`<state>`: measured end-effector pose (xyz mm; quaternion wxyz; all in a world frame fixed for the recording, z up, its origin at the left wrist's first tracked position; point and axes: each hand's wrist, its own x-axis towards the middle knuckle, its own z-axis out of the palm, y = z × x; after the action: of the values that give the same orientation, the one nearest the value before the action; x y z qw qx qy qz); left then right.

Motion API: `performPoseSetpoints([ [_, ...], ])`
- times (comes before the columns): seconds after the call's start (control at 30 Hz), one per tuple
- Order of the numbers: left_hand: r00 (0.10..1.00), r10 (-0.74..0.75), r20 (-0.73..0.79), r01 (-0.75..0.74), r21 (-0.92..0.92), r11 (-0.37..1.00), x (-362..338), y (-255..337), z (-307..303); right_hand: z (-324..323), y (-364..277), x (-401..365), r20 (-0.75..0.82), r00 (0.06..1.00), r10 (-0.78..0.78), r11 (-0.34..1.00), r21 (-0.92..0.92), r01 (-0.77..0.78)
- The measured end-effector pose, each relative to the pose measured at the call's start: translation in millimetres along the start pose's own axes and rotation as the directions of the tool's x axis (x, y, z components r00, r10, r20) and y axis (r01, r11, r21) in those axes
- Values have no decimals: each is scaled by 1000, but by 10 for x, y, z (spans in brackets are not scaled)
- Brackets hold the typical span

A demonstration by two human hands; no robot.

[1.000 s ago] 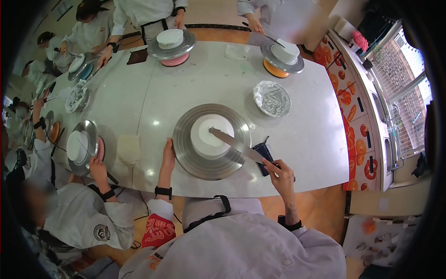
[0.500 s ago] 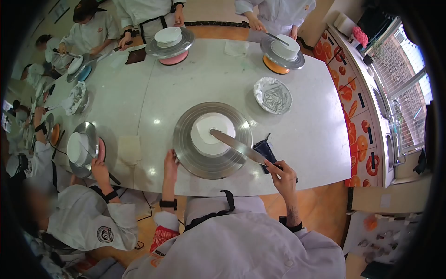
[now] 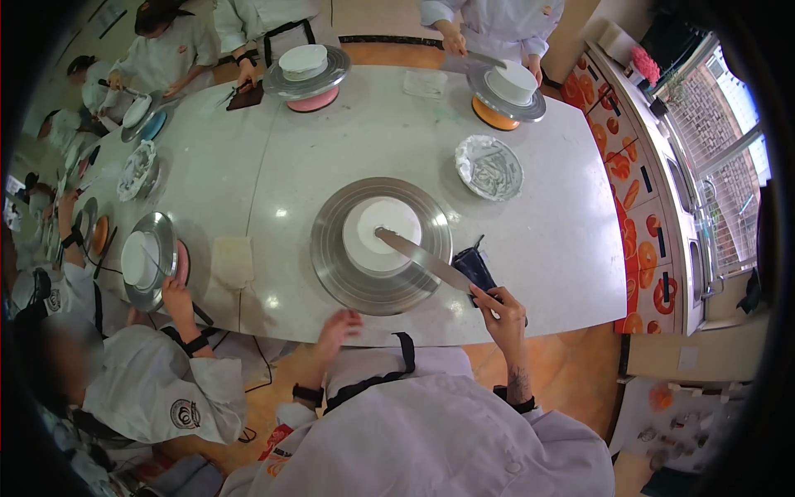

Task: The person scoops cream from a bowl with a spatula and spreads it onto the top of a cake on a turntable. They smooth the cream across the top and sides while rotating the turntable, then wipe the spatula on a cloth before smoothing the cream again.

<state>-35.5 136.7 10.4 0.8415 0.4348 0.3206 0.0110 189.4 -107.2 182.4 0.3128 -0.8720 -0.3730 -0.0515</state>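
A round cake coated in white [image 3: 377, 248] sits on a metal turntable [image 3: 331, 273] in front of me. My right hand [image 3: 502, 316] is closed round the handle of a long spatula [image 3: 435, 263], whose blade reaches over the cake with its tip near the centre of the top. Smeared by motion, my left hand [image 3: 335, 331] is just below the turntable's lower left edge, apart from it, and its fingers are too blurred to read. A dark cloth or pouch [image 3: 473, 267] lies beside the blade.
A bowl of white cream [image 3: 489, 169] stands on the table [image 3: 364, 137] at the upper right. A folded cloth [image 3: 233, 261] lies left of the turntable. Co-workers' hands are near other cakes [image 3: 302, 62] [image 3: 512, 83] [image 3: 139, 259] on turntables.
My left hand has moved from the turntable's left rim down and to the right. The spatula stays over the cake. Across the table, a co-worker's hand has moved toward a dark item on the table.
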Motion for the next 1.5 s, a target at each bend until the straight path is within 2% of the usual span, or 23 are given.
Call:
performPoseSetpoints([
  [0.03, 998, 43, -42, -48, -117, 992, 206, 28, -243, 2, 6, -5, 2, 1000, -3, 1000, 2, 3],
  [0.1, 931, 201, -303, -224, -41, 974, 405, 566, -173, 17, 33, -29, -1, 1000, 12, 1000, 28, -12],
  [0.27, 911, 343, -229, -365, -60, 929, 762, 1184, -164, 10, 46, -36, 11, 1000, 0, 999, 39, 0],
  [0.37, 791, 463, -400, -496, 23, 868, 831, 536, -240, 3, 27, -33, 25, 1000, 7, 999, 34, -8],
  [0.43, 835, 257, -485, -402, -221, 888, 266, 319, 317, 10, 40, -37, 35, 999, 6, 1000, 15, -7],
  [0.5, 981, 187, 53, -194, 212, 958, 2, -210, 191, 45, 66, -62, 37, 999, 19, 999, 43, -21],
  [0.53, 981, 186, 51, -193, 211, 958, -17, -217, 182, 53, 59, -72, 40, 999, 19, 999, 43, -21],
  [0.6, 985, -135, 102, 133, 27, 991, -31, -208, 164, 48, 54, -66, 43, 998, 36, 997, 65, -38],
  [0.63, 1000, 1, 19, 0, -37, 999, 195, -208, -55, 34, 52, -60, 43, 998, 36, 997, 64, -39],
  [0.7, 926, 80, -369, -142, -142, 980, 597, 153, -251, 17, 37, -55, 62, 997, 38, 998, 47, -41],
  [0.77, 926, 248, -286, -304, -174, 937, 832, 664, -347, 30, 62, -57, 62, 998, 32, 998, 53, -36],
  [0.9, 927, 309, -211, -352, -216, 911, 842, 1226, -164, 13, 76, -46, 72, 997, 24, 999, 42, -27],
  [0.97, 899, 381, -217, -409, -103, 907, 850, 1159, -224, 19, 69, -47, 71, 997, 33, 998, 53, -37],
  [1.03, 795, 505, -335, -488, 140, 862, 871, 499, -366, 16, 59, -83, 77, 996, 46, 997, 61, -51],
  [1.1, 790, 395, -469, -425, 46, 904, 230, 247, 335, 9, 43, -71, 74, 997, 8, 999, 51, -12],
  [1.13, 940, 286, -186, -288, 12, 957, 84, -104, 191, 10, 43, -47, 69, 998, 7, 999, 51, -11],
  [1.17, 995, 81, 51, -85, 75, 994, -62, -255, 178, 15, 29, -50, 74, 997, 20, 998, 50, -24],
  [1.2, 952, -153, 264, 107, 179, 978, -160, -342, 186, 16, 16, -76, 86, 996, 35, 998, 48, -39],
  [1.23, 952, -154, 264, 110, 175, 978, -98, -353, 94, 15, 18, -94, 91, 995, 34, 998, 46, -39],
  [1.3, 999, -1, 51, 0, 22, 1000, 207, -203, -245, 31, 34, -82, 73, 997, 16, 997, 76, -22],
  [1.37, 953, 106, -283, -146, -126, 981, 463, 385, -283, 37, 59, -110, 86, 996, 33, 996, 84, -40],
  [1.47, 925, 155, -347, -237, -210, 949, 895, 966, -354, 46, 89, -108, 77, 996, 34, 995, 87, -40],
  [1.5, 935, 225, -275, -277, -167, 946, 917, 1145, -271, 45, 97, -105, 63, 998, 23, 996, 85, -28],
])
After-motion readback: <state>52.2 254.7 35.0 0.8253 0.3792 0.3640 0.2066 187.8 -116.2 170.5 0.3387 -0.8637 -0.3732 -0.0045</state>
